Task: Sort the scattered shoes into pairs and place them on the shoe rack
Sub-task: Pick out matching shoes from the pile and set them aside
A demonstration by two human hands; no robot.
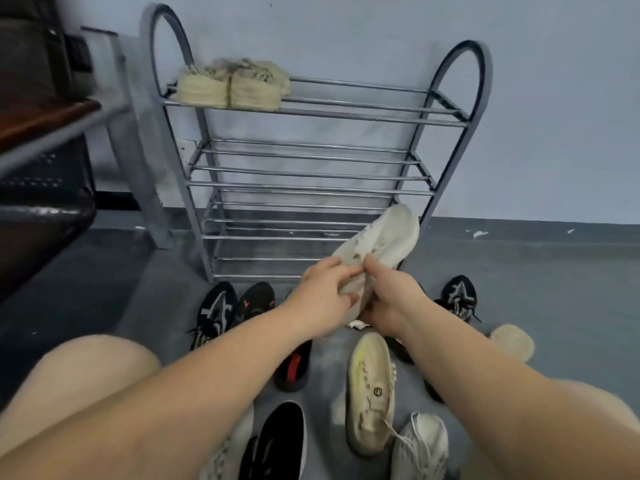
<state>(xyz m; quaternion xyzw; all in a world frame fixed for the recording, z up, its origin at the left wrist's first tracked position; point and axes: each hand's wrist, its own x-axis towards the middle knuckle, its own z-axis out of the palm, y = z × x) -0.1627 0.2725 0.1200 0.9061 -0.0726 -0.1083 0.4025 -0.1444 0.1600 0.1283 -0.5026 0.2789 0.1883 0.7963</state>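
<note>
**Before the rack: white shoe in both hands**

Above the floor, the white shoe (375,242) is gripped at its heel by left hand (320,292) and right hand (388,299), fingers clenched on it. Shoe rack (311,174) behind holds a beige pair (232,84) on top.

I see a pale blue-grey wall (346,36) meeting a dark grey floor (554,278), and a dark metal-framed bench (45,140) at left.
</note>
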